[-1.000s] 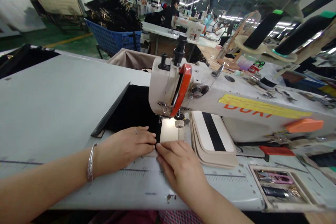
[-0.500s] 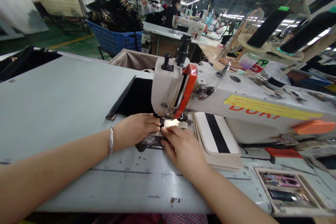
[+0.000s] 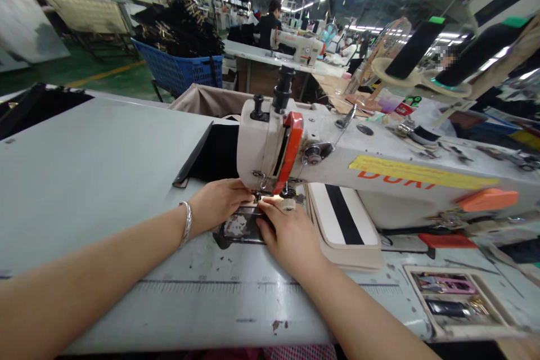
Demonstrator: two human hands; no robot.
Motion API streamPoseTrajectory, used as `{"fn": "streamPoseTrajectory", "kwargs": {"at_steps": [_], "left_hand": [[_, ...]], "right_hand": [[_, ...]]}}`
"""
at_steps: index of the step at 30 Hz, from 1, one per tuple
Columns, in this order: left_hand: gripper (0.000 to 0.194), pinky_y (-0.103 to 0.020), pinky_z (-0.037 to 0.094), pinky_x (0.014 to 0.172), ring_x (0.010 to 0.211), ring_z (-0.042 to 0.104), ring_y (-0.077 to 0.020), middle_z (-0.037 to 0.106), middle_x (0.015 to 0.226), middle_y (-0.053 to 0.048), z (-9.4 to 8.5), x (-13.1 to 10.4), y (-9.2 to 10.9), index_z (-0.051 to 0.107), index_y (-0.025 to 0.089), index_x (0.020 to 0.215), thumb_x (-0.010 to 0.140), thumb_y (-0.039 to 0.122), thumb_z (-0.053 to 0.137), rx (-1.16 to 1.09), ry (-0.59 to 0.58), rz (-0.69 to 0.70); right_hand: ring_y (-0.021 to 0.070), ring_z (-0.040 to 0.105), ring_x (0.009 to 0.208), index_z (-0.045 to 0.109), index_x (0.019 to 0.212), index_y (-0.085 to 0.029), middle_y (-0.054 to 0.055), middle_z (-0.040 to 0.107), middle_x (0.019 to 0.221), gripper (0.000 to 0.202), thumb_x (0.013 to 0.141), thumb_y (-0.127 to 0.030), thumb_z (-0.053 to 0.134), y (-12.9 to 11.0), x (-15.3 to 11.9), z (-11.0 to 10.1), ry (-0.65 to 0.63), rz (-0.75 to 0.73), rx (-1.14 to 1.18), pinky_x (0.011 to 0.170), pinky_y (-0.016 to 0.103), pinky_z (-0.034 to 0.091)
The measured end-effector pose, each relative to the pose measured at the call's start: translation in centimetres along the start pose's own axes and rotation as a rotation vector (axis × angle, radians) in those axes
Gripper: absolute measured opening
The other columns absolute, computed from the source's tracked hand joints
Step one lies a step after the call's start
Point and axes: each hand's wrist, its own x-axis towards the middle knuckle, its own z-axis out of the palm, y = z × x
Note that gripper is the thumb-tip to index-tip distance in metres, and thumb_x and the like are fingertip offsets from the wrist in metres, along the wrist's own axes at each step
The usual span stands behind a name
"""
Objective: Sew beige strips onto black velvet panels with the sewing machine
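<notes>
My left hand (image 3: 221,202), with a silver bangle at the wrist, lies with outstretched fingers on work just left of the presser foot (image 3: 257,198). My right hand (image 3: 293,233) rests to the right of the foot, fingertips pressing down close to the needle and thumb apart on the near side. A pale edge of material shows between the fingertips; most of it is hidden. Beyond my left hand a black panel (image 3: 217,152) with a dark raised edge reaches behind the head of the sewing machine (image 3: 264,138). A scratched metal plate (image 3: 242,226) shows below the fingers.
Right of my hand lies a stack of pale panels, the top one with a black stripe (image 3: 343,214). An inset tray (image 3: 462,298) holds pink-handled snips. Thread cones (image 3: 415,48) stand behind the machine arm. A blue basket (image 3: 181,64) of black pieces stands beyond the table.
The black panel has shifted slightly toward the machine and away from me. More of the metal plate shows below my fingers. Both hands stay beside the foot; the view has moved a little.
</notes>
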Motion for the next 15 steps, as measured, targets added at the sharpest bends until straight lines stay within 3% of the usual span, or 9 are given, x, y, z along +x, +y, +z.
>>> {"fn": "streamPoseTrajectory", "kwargs": {"at_steps": [6, 15], "left_hand": [[0.03, -0.028, 0.047, 0.102, 0.108, 0.063, -0.0167, 0.072, 0.109, -0.003, -0.29, 0.22, 0.17, 0.072, 0.018, 0.103, 0.093, 0.008, 0.045, -0.023, -0.038, -0.049], [0.029, -0.027, 0.048, 0.102, 0.108, 0.064, -0.0163, 0.071, 0.111, -0.003, 0.24, -0.29, 0.53, 0.072, 0.019, 0.098, 0.088, 0.001, 0.052, -0.071, 0.04, -0.029]], "right_hand": [[0.025, 0.055, 0.114, 0.062, 0.119, -0.02, 0.008, 0.065, 0.116, 0.024, 0.096, -0.026, 0.057, -0.05, 0.05, 0.13, 0.026, 0.007, -0.001, 0.097, 0.04, 0.042], [0.0241, 0.058, 0.105, 0.063, 0.111, -0.022, 0.006, 0.065, 0.116, 0.018, 0.095, -0.02, 0.056, -0.67, -0.45, -0.03, 0.061, -0.033, -0.048, 0.093, 0.04, 0.044]]}}
